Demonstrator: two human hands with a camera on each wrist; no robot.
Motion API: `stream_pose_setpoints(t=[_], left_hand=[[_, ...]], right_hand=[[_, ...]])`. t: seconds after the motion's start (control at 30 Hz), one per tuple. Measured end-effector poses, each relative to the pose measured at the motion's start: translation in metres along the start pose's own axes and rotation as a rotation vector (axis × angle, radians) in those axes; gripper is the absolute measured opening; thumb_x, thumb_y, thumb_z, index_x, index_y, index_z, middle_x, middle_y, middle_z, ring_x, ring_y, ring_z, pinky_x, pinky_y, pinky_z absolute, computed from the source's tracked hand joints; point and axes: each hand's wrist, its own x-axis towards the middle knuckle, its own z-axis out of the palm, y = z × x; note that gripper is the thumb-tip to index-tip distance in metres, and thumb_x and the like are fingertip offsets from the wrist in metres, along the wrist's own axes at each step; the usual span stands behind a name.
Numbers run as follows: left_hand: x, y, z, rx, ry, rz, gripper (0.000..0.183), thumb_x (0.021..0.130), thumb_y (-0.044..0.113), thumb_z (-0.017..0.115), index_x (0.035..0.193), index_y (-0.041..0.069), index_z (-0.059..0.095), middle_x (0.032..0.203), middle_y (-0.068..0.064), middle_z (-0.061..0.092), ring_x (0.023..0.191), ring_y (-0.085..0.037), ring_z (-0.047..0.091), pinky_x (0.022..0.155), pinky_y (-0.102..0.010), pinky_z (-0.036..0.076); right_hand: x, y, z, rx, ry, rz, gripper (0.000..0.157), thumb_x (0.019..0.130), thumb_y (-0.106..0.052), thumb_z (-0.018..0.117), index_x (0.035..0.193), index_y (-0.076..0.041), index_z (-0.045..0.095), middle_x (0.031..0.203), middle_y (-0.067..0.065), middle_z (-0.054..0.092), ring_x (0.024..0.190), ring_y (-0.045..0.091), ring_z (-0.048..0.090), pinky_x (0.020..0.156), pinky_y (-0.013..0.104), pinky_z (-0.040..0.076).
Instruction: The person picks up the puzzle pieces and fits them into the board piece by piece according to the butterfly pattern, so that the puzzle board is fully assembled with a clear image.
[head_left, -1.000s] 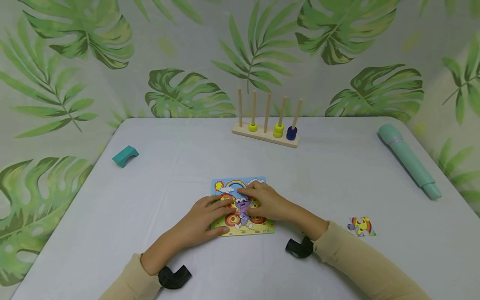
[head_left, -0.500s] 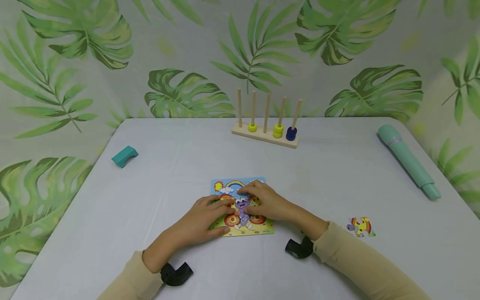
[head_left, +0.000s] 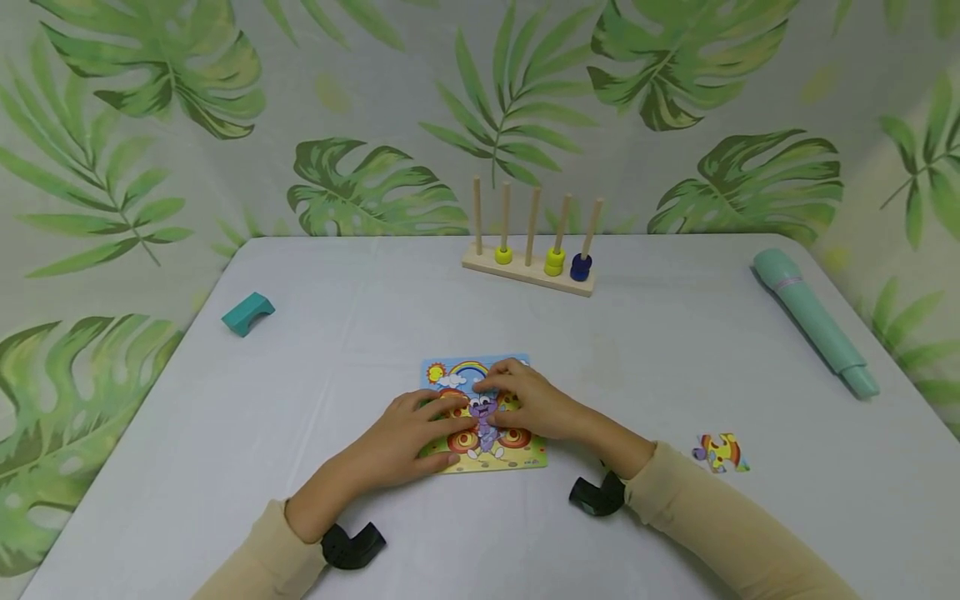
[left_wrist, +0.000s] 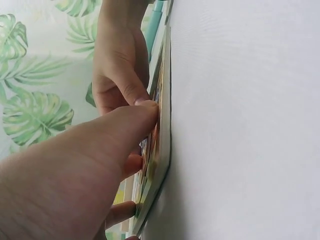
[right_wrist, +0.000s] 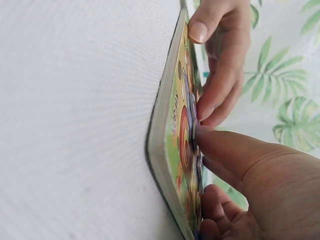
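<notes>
A square jigsaw board (head_left: pixel 525 461) with a butterfly picture lies flat on the white table. My left hand (head_left: pixel 411 437) rests on its left side, fingers fairly straight and spread across the picture, the thumb near the front edge. On the right part, my right hand (head_left: pixel 536 402) holds a puzzle piece within the picture between its thumb and bent fingers; the hand hides most of that piece. In the right wrist view, the right thumb (right_wrist: pixel 225 145) touches the edge of slightly raised pieces (right_wrist: pixel 194 125). A loose yellow, red and purple puzzle piece (head_left: pixel 723 452) lies beyond the right forearm.
A wooden peg stand (head_left: pixel 528 273) with yellow and dark blue beads stands at the back. A teal arch block (head_left: pixel 248 314) lies at left, a mint-green toy microphone (head_left: pixel 813 321) at right. Leaf-print cloth (head_left: pixel 375 108) hangs behind the table.
The left fingers have shifted very slightly to the right over the picture. The right hand stays almost in the same place, and the loose piece has not moved.
</notes>
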Motion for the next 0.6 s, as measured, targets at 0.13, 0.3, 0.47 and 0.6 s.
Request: stream_pose_setpoints(t=[0.13,0.3,0.47,0.6], left_hand=[[0.0018,-0.0026,-0.0018,-0.007,0.029,0.043,0.04,0.087,0.04,0.054,0.125,0.026,0.055,0.133,0.004,0.042,0.119,-0.026,0.035,0.097,-0.045,0.025],[0.0016,-0.006,-0.0025,-0.066,0.034,0.064,0.038,0.087,0.037,0.057,0.123,0.024,0.057,0.133,0.001,0.042,0.121,-0.026,0.033,0.097,-0.046,0.024],[0.0001,-0.0071,-0.0016,-0.096,0.0,0.047,0.05,0.083,0.05,0.056,0.127,0.026,0.053,0.14,-0.001,0.035,0.128,-0.027,0.024,0.1,-0.049,0.02],[0.0005,-0.0071,-0.001,-0.092,-0.002,0.043,0.059,0.079,0.059,0.055,0.128,0.027,0.051,0.141,0.0,0.033,0.129,-0.027,0.022,0.1,-0.048,0.018]], right_hand=[[0.0008,-0.0001,0.0004,0.008,-0.002,0.005,0.04,0.083,-0.021,0.066,0.122,-0.015,0.057,0.124,0.007,0.041,0.117,0.026,0.037,0.096,0.047,0.031],[0.0012,0.0,0.0008,0.021,-0.006,0.0,0.04,0.083,-0.021,0.065,0.122,-0.014,0.056,0.125,0.008,0.04,0.117,0.026,0.036,0.096,0.047,0.032],[0.0007,0.0002,-0.0002,0.011,-0.013,0.018,0.041,0.084,-0.022,0.065,0.123,-0.014,0.055,0.128,0.007,0.039,0.119,0.026,0.035,0.096,0.047,0.031],[-0.003,-0.0057,-0.0066,0.056,-0.032,0.068,0.044,0.084,-0.027,0.064,0.124,-0.013,0.052,0.131,0.009,0.035,0.118,0.025,0.037,0.096,0.046,0.033]])
